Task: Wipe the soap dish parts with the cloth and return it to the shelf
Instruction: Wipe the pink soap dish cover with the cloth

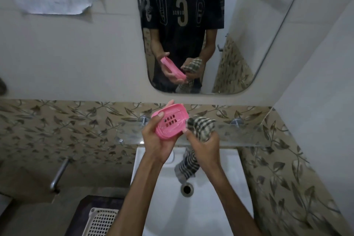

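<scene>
Left hand (156,141) grips pink soap dish (169,121); right hand (204,144) clutches checked cloth (201,126), bunched just beside dish's right rim.

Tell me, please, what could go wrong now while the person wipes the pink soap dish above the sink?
1. The left hand holds the soap dish only by its edges, over the sink; it might slip and fall in.
2. The cloth, gripped in the right hand, hangs a loose end close to the drain, where it may get wet.
</scene>
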Action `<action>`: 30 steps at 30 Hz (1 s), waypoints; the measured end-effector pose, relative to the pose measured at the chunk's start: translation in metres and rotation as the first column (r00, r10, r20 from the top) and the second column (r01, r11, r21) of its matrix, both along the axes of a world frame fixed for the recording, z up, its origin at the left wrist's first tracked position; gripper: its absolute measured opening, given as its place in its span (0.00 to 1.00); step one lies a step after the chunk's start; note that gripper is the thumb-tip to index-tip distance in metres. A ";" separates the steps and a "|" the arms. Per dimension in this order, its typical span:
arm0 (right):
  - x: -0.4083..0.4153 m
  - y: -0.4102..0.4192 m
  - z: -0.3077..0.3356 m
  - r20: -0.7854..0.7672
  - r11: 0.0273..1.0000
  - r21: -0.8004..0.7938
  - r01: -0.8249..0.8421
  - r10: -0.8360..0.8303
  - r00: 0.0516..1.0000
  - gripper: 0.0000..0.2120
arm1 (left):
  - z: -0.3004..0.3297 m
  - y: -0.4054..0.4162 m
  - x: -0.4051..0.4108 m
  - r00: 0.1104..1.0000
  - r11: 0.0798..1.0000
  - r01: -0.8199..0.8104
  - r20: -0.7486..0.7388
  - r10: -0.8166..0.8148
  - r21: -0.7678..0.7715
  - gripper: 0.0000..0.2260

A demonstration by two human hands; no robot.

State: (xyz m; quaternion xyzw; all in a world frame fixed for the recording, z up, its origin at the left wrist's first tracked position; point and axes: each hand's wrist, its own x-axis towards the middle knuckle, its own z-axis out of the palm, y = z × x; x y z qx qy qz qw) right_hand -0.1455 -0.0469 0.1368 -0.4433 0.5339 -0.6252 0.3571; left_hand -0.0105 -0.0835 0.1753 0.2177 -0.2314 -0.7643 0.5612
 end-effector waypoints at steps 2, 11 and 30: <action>-0.002 -0.007 0.000 -0.283 0.998 -0.057 -0.024 0.007 0.959 0.03 | 0.005 -0.002 0.000 0.999 0.998 0.046 0.010 -0.046 -0.031 0.41; -0.017 -0.019 0.006 -0.636 0.992 -0.122 -0.019 -0.063 0.769 0.13 | -0.010 0.000 -0.008 1.000 0.996 0.008 0.007 -0.008 -0.085 0.41; -0.016 -0.024 0.002 -0.496 0.927 -0.220 -0.303 0.161 0.853 0.01 | 0.000 0.009 -0.009 0.998 0.993 -0.060 0.002 0.060 -0.097 0.43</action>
